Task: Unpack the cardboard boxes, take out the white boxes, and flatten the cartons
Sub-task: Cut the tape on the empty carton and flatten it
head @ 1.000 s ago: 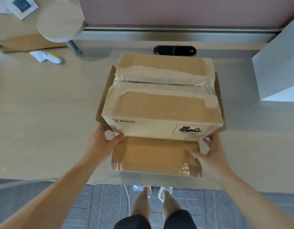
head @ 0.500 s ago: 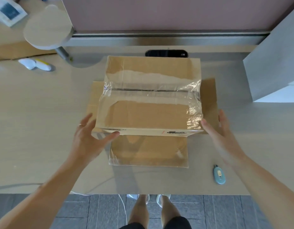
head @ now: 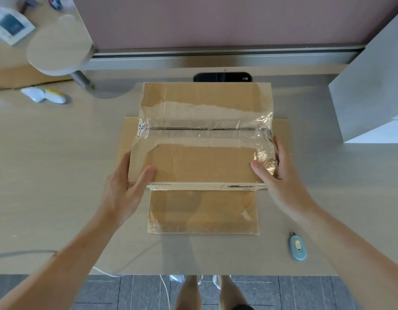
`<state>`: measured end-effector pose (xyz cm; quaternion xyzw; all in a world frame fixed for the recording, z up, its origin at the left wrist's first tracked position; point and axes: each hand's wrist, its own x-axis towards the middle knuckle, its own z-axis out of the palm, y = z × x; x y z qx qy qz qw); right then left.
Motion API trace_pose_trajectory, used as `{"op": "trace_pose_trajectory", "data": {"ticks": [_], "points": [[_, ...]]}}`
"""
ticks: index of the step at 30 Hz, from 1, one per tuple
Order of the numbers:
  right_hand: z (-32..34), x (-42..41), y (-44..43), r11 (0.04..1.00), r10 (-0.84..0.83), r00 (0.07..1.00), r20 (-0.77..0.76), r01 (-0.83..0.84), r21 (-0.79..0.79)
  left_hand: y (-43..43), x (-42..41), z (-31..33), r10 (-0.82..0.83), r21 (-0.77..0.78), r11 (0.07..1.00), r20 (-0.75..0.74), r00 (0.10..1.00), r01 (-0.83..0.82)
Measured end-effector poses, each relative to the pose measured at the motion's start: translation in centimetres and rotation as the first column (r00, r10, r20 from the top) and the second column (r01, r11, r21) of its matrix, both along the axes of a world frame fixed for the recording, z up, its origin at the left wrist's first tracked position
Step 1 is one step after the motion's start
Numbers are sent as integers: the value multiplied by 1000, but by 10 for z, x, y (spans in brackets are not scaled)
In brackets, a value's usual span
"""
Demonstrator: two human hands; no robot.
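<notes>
A brown cardboard carton (head: 204,162) stands upside down on the light wooden table (head: 48,175), its taped bottom facing up with clear tape along the centre seam. Its flaps lie spread flat on the table at the near side and both ends. My left hand (head: 124,189) grips the carton's near left corner, thumb on top and fingers down the left side. My right hand (head: 276,175) grips the near right corner the same way, thumb on top over crinkled tape. A white box (head: 372,90) stands at the right edge of the table.
A small blue box cutter (head: 297,246) lies near the table's front right edge. A white and yellow tool (head: 42,95) lies far left beside a round stand (head: 59,52). A black cable port (head: 222,77) sits behind the carton. A white cable (head: 126,265) runs over the front edge.
The carton came down flat onto its spread flaps. Both hands moved from the near flap and sides up onto the carton's near top corners and took hold.
</notes>
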<state>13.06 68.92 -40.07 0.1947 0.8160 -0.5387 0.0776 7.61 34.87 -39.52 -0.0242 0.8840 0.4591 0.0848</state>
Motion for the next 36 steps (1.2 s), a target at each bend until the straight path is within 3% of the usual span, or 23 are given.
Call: {"op": "trace_pose_trajectory", "data": {"ticks": [4,7,10,14,16,18,21,24,30,33,36], "points": [[1,-4,6,1000,11,1000,3,-11,-26,16,-18,18,-87,-257,965,-101,991,59],[-1,-3,1,999,-6,1000,-11,5,-49,55,-38,29,-335,-488,850,-207,919,200],[-3,-1,0,995,-9,998,-58,4,-98,109,-50,25,-490,-561,757,-149,859,335],[-11,13,12,972,-36,993,-116,8,-235,143,-50,12,-493,-656,695,-136,859,295],[-22,36,29,968,-138,989,-49,124,-216,144,-49,8,-484,-669,690,-144,863,275],[-37,69,48,983,-183,983,16,183,7,144,-48,6,-486,-673,688,-152,861,269],[-55,119,69,938,-98,988,121,51,344,146,-46,5,-487,-685,674,-131,863,277],[-62,152,77,875,-31,966,255,-97,474,148,-42,6,-477,-692,668,-113,871,275],[-73,165,80,877,30,931,363,-199,438,153,-34,8,-471,-693,667,-108,876,273],[-80,165,79,927,13,945,328,-134,350,158,-25,10,-473,-690,668,-104,875,279],[-77,160,83,975,-103,960,260,46,217,162,-19,12,-471,-679,676,-100,876,286]]}}
